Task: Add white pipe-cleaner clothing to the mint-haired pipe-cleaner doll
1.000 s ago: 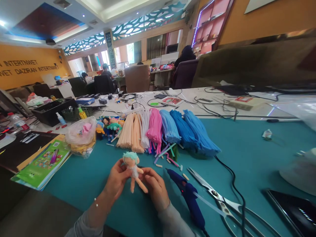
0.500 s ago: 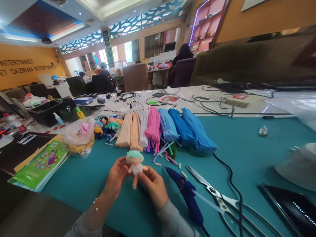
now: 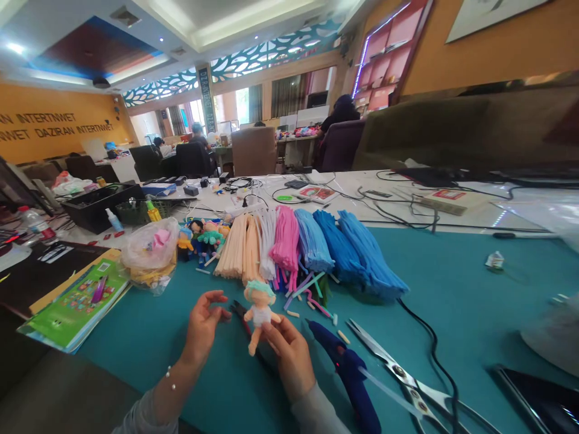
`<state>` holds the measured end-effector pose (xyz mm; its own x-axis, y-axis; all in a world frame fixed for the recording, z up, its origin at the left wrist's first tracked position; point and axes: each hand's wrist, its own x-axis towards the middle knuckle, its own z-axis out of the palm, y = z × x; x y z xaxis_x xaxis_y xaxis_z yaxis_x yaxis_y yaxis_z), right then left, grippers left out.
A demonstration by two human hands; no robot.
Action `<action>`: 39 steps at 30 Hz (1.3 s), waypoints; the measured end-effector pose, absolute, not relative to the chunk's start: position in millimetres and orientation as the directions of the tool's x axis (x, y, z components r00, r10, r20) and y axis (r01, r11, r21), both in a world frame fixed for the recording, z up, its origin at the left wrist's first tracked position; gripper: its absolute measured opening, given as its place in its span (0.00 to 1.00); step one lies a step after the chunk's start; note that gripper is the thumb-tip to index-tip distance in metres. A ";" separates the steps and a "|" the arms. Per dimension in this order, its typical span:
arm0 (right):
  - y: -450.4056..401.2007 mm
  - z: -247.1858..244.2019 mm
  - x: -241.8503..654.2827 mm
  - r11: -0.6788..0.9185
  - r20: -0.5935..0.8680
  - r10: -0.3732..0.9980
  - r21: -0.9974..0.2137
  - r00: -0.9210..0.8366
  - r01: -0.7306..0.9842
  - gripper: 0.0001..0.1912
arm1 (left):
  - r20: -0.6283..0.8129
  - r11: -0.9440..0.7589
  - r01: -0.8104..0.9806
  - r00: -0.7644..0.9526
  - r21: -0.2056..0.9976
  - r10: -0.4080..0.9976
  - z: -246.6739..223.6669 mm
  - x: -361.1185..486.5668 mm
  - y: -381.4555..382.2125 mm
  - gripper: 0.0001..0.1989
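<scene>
The left hand (image 3: 203, 325) has just come off the doll (image 3: 261, 316), fingers loosely curled around nothing, so the right hand (image 3: 292, 355) grips it alone, left of the glue gun (image 3: 346, 364)! The count: one doll; one pair of pliers (image 3: 245, 325) behind it; right of the gun, one pair of scissors (image 3: 400, 372); beyond, three blue bundles (image 3: 339, 250).
</scene>
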<state>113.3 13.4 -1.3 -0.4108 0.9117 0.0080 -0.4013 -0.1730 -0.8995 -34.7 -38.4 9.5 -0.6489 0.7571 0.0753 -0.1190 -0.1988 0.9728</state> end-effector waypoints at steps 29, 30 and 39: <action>12.4 -6.8 111.9 -0.088 0.043 0.899 -0.957 -0.435 -0.276 0.24 | 0.074 -0.128 -0.350 -0.166 0.928 0.983 26.8 -15.9 -30.9 0.27; 12.5 -6.7 112.3 -0.083 0.045 0.901 -0.959 -0.433 -0.272 0.24 | 0.077 -0.138 -0.342 -0.185 0.929 0.980 28.0 -14.5 -29.6 0.26; 13.0 -3.9 115.9 -0.049 0.066 0.890 -0.970 -0.452 -0.237 0.22 | 0.001 -0.098 -0.367 -0.256 0.925 0.967 29.9 -12.8 -20.5 0.25</action>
